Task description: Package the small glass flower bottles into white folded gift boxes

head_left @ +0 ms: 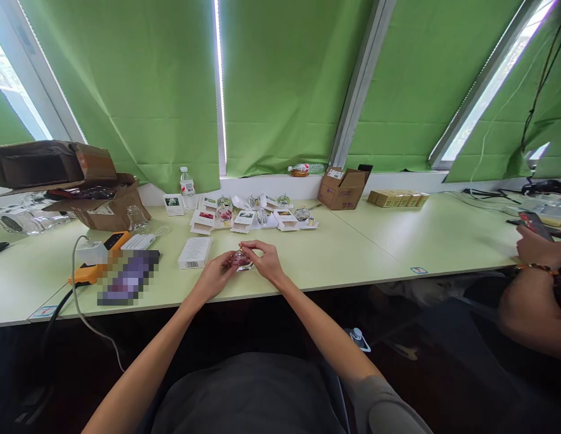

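At the table's near edge, a small round glass bottle (240,260) with dark red contents sits between my hands. My left hand (214,278) is closed on its left side. From above, my right hand (264,261) pinches the bottle's small gold-coloured top; the exact fingertip contact is too small to make out. Just left of them lies a closed white carton (196,252) with a barcode. Beyond my hands stand several opened white boxes (243,222) with similar round glass bottles (224,214) beside them.
A plastic water bottle (187,187) and brown cardboard boxes (341,190) stand along the back. At left are an orange device (85,275), a cable and a pixelated purple item (129,278). Another person's hand (540,244) holds a phone at far right.
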`<state>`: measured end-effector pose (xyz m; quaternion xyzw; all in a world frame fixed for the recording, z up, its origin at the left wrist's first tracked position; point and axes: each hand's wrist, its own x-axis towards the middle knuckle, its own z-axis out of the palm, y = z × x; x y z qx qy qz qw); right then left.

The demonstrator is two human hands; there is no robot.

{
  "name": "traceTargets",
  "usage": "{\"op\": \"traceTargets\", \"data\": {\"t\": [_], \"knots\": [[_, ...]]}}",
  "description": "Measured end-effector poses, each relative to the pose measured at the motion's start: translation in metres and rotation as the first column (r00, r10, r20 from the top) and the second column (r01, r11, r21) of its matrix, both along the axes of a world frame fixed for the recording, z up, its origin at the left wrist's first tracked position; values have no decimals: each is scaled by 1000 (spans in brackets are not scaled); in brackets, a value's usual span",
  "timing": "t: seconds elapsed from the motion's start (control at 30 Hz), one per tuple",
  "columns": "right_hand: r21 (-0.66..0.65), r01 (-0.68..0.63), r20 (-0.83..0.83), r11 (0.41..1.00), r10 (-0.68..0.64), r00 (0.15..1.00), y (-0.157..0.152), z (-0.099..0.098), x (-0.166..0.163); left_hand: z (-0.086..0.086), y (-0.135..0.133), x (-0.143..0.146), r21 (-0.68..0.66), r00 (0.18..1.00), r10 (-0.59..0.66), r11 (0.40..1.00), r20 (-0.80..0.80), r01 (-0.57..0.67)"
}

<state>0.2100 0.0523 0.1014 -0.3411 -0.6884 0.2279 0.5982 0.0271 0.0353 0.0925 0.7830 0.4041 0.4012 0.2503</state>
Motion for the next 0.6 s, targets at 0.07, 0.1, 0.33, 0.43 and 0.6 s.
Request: {"op": "traceTargets", "data": {"t": [0.07, 0.1, 0.33, 0.43, 0.6], "knots": [[20, 19, 19, 1000, -19, 1000, 1, -1, 0, 0, 0, 0, -2, 1000, 2, 1000, -6, -2], [30, 32, 31, 999, -33, 999, 2, -2, 1, 0, 0, 0, -4, 1000, 2, 1000, -7, -2], [126, 84, 89, 988, -96, 991, 3, -3, 1, 0, 0, 0, -11, 1000, -15, 1000, 3, 15], [162, 101, 106, 982, -119, 987, 3, -3, 0, 1, 0, 0, -10, 1000, -25, 1000, -3, 25], [222, 121, 109, 967, -148, 983, 3, -3, 0, 2, -2, 0, -6, 999, -27, 1000, -17, 27]]}}
